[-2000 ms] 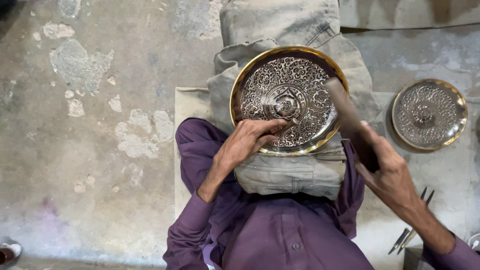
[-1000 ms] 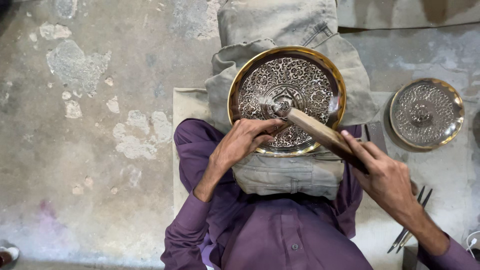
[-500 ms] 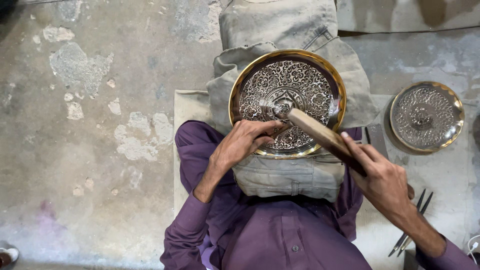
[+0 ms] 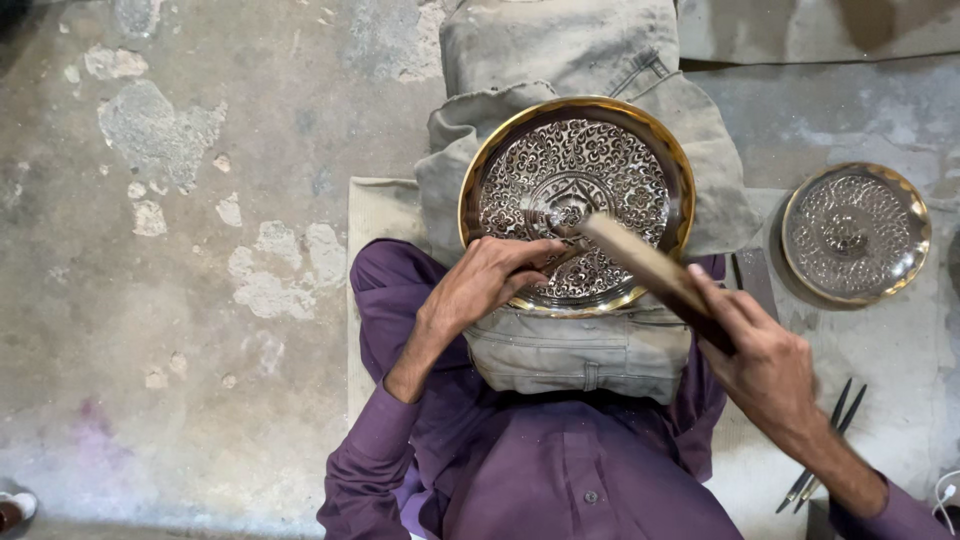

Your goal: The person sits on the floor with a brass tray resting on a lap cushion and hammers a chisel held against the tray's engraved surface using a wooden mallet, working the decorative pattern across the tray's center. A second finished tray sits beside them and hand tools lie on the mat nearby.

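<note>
A round brass plate [image 4: 645,130] with dense engraved scrollwork rests on folded grey cloth [image 4: 560,50] over my lap. My left hand [image 4: 485,285] sits on the plate's near rim, pinching a thin metal chisel [image 4: 550,228] whose tip touches the pattern near the centre. In my right hand [image 4: 765,365] is a wooden mallet [image 4: 650,270], gripped by its handle, its head down against the chisel's top. I wear a purple shirt.
A smaller engraved brass plate [image 4: 855,235] lies on the floor to the right. Thin metal tools [image 4: 825,450] lie by my right forearm. Patchy concrete floor [image 4: 180,200] spreads to the left. A white cable shows at the bottom right corner.
Two seconds ago the mallet was raised to the right; it has swung down onto the chisel and stays there. My left hand has kept its place on the plate.
</note>
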